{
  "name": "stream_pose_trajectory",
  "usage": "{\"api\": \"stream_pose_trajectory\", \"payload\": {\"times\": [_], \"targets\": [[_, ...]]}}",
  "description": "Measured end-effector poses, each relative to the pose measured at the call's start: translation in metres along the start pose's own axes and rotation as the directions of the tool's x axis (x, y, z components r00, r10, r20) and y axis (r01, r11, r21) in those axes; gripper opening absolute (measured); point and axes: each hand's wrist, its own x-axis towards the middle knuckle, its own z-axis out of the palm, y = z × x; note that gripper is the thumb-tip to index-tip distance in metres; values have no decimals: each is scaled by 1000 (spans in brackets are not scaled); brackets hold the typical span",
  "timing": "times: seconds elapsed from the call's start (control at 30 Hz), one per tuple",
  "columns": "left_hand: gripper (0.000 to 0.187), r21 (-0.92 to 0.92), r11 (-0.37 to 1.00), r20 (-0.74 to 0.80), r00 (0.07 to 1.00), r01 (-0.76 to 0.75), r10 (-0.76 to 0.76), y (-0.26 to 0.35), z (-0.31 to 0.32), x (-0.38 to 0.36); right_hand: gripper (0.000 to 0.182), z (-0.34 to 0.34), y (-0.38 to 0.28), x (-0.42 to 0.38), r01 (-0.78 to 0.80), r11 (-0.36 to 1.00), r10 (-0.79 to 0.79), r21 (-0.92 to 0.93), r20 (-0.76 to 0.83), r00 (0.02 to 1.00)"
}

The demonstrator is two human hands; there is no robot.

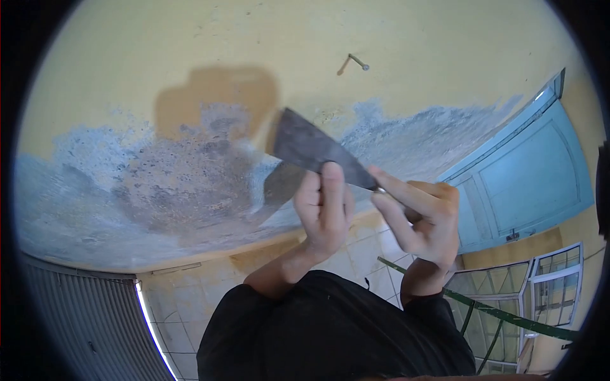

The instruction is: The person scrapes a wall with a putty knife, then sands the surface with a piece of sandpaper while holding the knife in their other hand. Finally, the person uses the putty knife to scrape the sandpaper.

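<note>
A putty knife (311,143) with a broad, dark, stained blade is held up in front of the wall, its wide edge pointing to the upper left. My right hand (422,216) is closed around its narrow end, with the index finger stretched along it; the handle is mostly hidden in that hand. The thumb and fingers of my left hand (324,206) pinch the lower edge of the blade. Behind the blade, the yellow wall (286,38) carries a wide band of rough grey and bluish bare plaster (184,171). The blade appears apart from the wall.
A bent nail or peg (358,61) sticks out of the wall. To the right is a light blue door (534,171). A green metal bar (508,317) crosses in front of glazed window frames (556,295). A corrugated grey shutter (82,317) stands lower left, beside pale tiles (184,346).
</note>
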Motion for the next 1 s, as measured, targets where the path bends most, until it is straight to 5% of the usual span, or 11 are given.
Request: {"api": "stream_pose_trajectory", "payload": {"times": [0.07, 0.1, 0.17, 0.23, 0.37, 0.4, 0.5, 0.63, 0.8, 0.87, 1.0], "targets": [[27, -68, 984, 14, 986, 164, -163, -2, -1, -1, 37, 3, 5, -1, -66, 998, 65, -9, -44, 997], [26, -35, 999, -31, 999, 15, -16, -6, -7, 5, 37, 10, 2, 4, -74, 997, 74, -5, -44, 996], [28, -30, 999, -120, 993, -19, 15, 8, -13, 13, 37, 30, -3, 25, 97, 992, -99, 82, 26, 995], [32, -30, 998, -221, 974, -54, 46, 14, -15, 14, 36, 17, -17, 23, 89, 996, -89, 18, 40, 995], [28, 73, 995, 183, 980, 63, -76, -3, -14, 0, 38, -7, -2, -8, -36, 999, 35, -25, -8, 999], [28, 70, 996, 178, 982, 53, -65, -6, -15, 3, 41, -6, -1, -5, -121, 993, 120, -9, -19, 993], [30, -29, 1000, -113, 994, 4, -7, -2, -17, 11, 38, 23, -2, 19, 8, 1000, -8, 27, 10, 1000], [24, -122, 992, -121, 993, -23, 8, 14, -25, 9, 37, 20, -18, 22, 88, 996, -87, -17, 62, 994], [23, 69, 989, 178, 974, 132, -142, -2, -27, 2, 39, 7, 5, 0, -112, 994, 112, 17, -1, 994], [24, -62, 998, -103, 995, -3, -4, -2, -31, 4, 38, 30, -2, 24, 57, 993, -57, 100, 2, 998], [38, 119, 991, -232, 968, -66, 93, 9, -37, 15, 39, 37, -13, 25, 120, 993, -116, -16, 165, 979]]}}
